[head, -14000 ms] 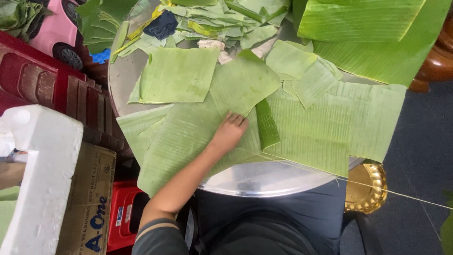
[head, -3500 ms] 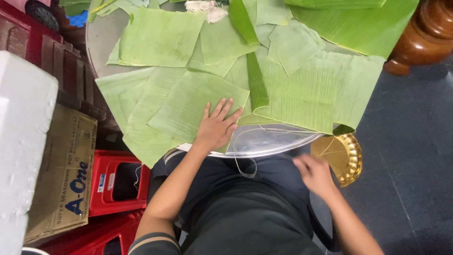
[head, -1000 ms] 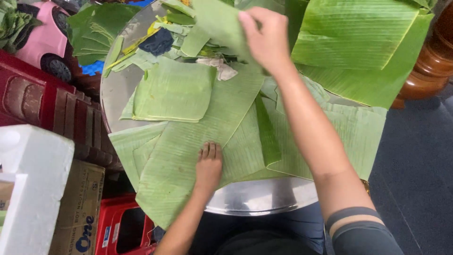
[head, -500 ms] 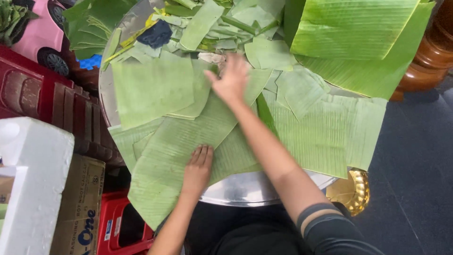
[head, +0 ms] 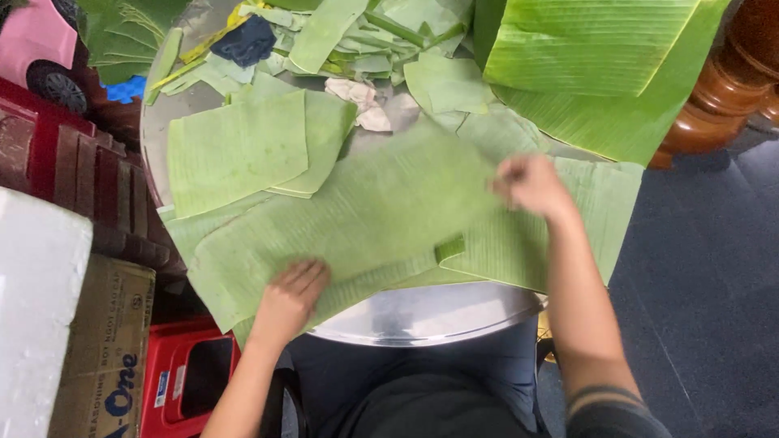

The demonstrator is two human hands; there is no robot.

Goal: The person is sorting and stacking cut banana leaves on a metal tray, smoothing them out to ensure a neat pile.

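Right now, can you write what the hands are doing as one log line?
left hand: flat on big banana leaf | right hand: on the leaf's far edge, blurred | under: round metal tray | behind: leaf scraps

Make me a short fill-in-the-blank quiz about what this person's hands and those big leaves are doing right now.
1. The left hand presses flat on a large pale green ____ leaf piece.
2. The right hand rests at that leaf's ____ end.
3. The leaves lie on a round ____ tray.
4. Left of the tray stands a ____ crate.

Missing words: banana; right; metal; red
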